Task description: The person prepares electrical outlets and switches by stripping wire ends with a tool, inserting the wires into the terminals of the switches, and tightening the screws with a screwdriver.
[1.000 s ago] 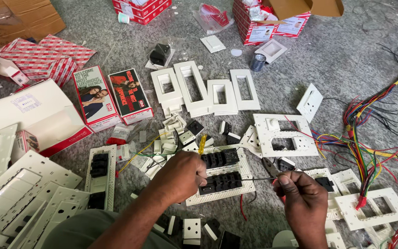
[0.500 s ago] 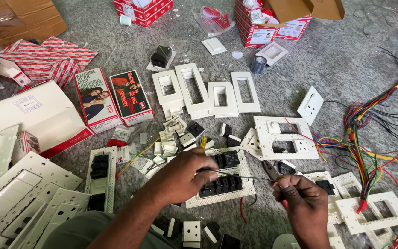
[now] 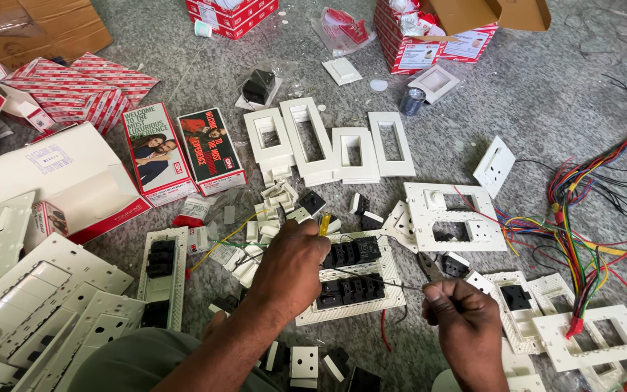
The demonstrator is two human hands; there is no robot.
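2 hands are low in my view: my left hand (image 3: 292,265) lies knuckles-up on the left edge of the switch plate (image 3: 346,279), fingers curled under so I cannot tell what they grasp, though a yellow tool tip (image 3: 324,223) pokes out just above the knuckles. My right hand (image 3: 459,319) sits just off the plate's right edge, thumb and fingers pinched tight on a thin black wire (image 3: 371,277) that runs taut across the plate's 2 rows of black modules. The plate lies flat on the grey floor (image 3: 560,94), hemmed in closely: a narrow frame (image 3: 162,272) to its left, a wide frame (image 3: 453,216) touching near its upper right corner, loose white clips (image 3: 273,203) above. Coloured wires (image 3: 589,225) sprawl at the right edge. I see open floor only far up right; around my hands, little bare room remains.
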